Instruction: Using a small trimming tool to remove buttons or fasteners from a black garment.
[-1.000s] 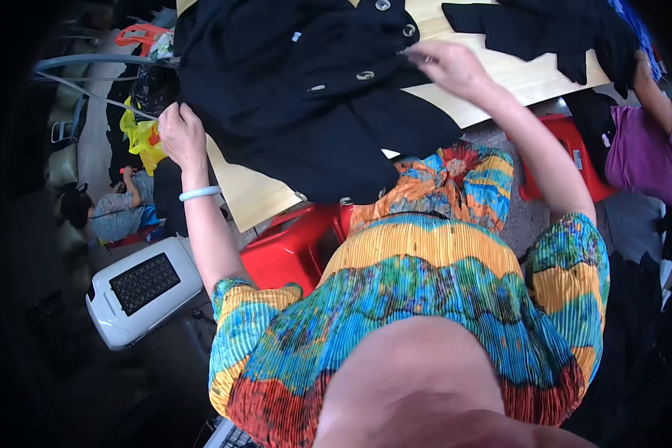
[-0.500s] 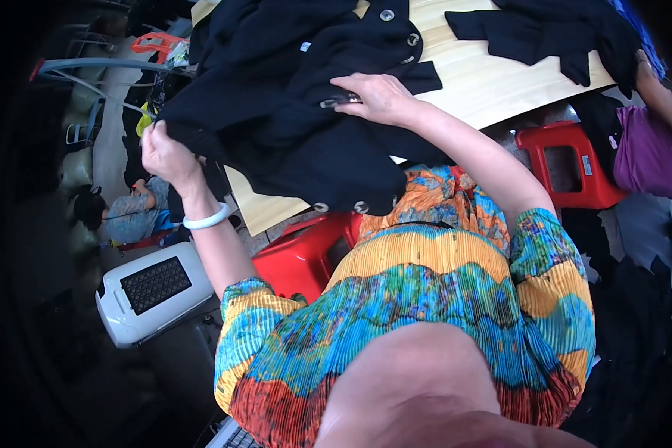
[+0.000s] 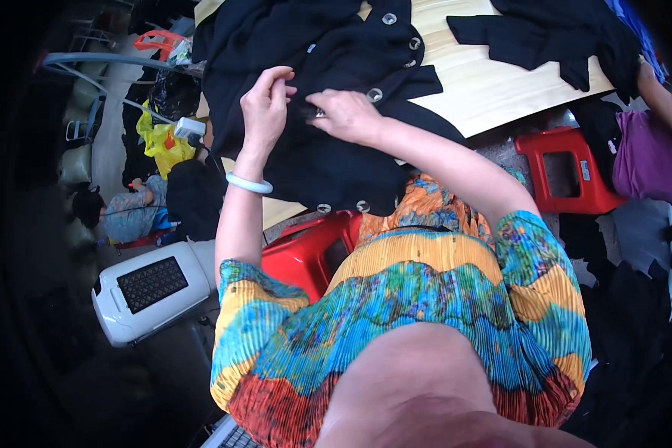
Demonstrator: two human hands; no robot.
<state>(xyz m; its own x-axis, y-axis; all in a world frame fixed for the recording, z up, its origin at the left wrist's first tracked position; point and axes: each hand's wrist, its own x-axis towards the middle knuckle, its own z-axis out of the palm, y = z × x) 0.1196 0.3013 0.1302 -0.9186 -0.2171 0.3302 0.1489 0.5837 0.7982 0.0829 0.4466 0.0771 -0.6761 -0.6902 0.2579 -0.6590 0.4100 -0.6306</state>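
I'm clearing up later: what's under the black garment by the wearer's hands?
The black garment lies on a pale wood-grain tabletop, visible past its right side and lower left edge. Anything else beneath is covered and can't be seen.

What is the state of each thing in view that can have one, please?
Black garment, wrinkled, spread out, its near edge past the table.
Table, partly covered by black cloth.
Left hand, over the garment, fingers bent; contact unclear.
Right hand, holding a small metallic item, blurred.
Pale bracelet, worn.
Yellow bag, crumpled.
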